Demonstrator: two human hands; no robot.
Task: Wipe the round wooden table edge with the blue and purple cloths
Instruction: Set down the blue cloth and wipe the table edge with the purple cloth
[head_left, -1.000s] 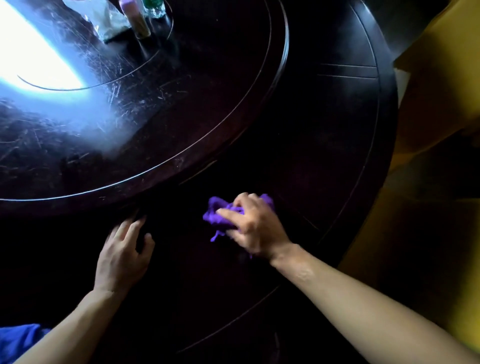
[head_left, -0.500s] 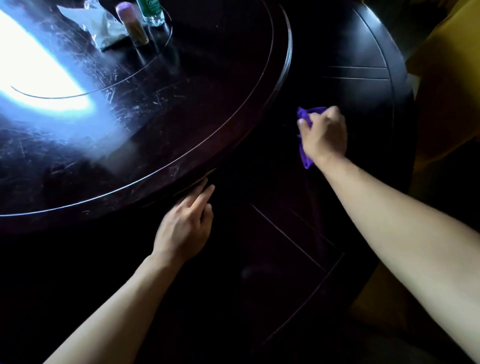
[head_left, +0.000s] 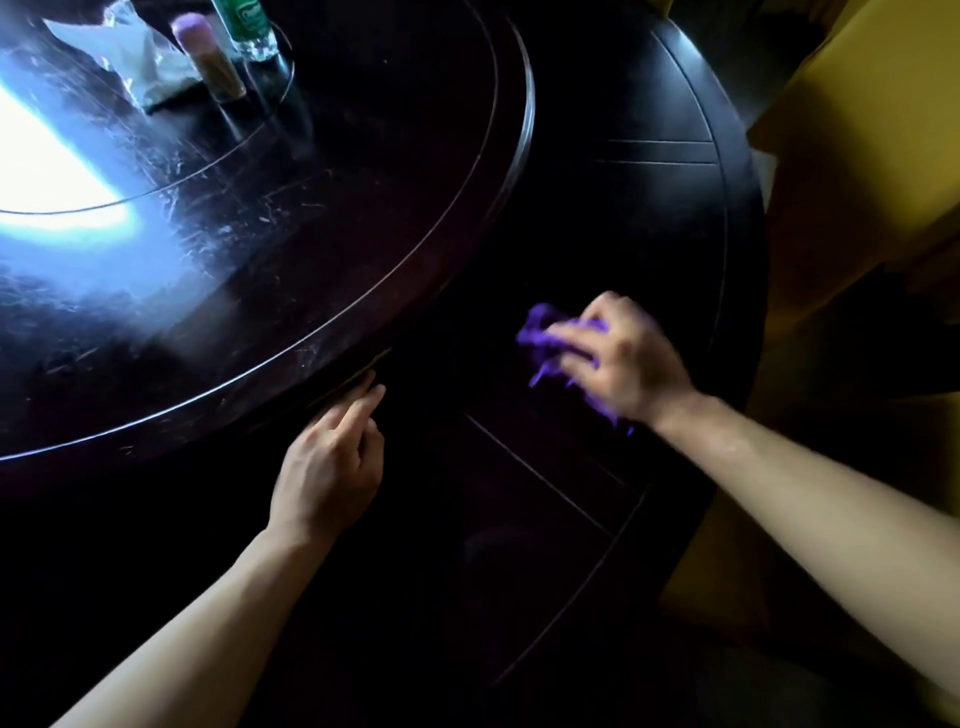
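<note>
Where the glare falls across the raised inner disc at the far left, a crumpled clear bag lies with something white inside it. Just to its right stand a slim container with a pinkish cap, its contents brownish, and a clear bottle with a green label whose top is cut off by the frame; what it holds cannot be told.

Nearer you, your left hand rests palm down on the dark outer ring of the round wooden table. Its fingers lie close together, nearly straight, with the tips at the lip of the raised disc. It holds nothing.

Further right, your right hand is blurred. Its fingers are curled and closed over the bunched purple cloth, pressing it against the outer ring. The cloth sticks out to the left of your fingertips, and a frayed bit shows under the heel of the hand near the wrist. The cloth sits on the ring between the raised disc and the table's outer edge, well apart from your left hand.

To the far right, beyond the table's rim, the floor looks yellow.
</note>
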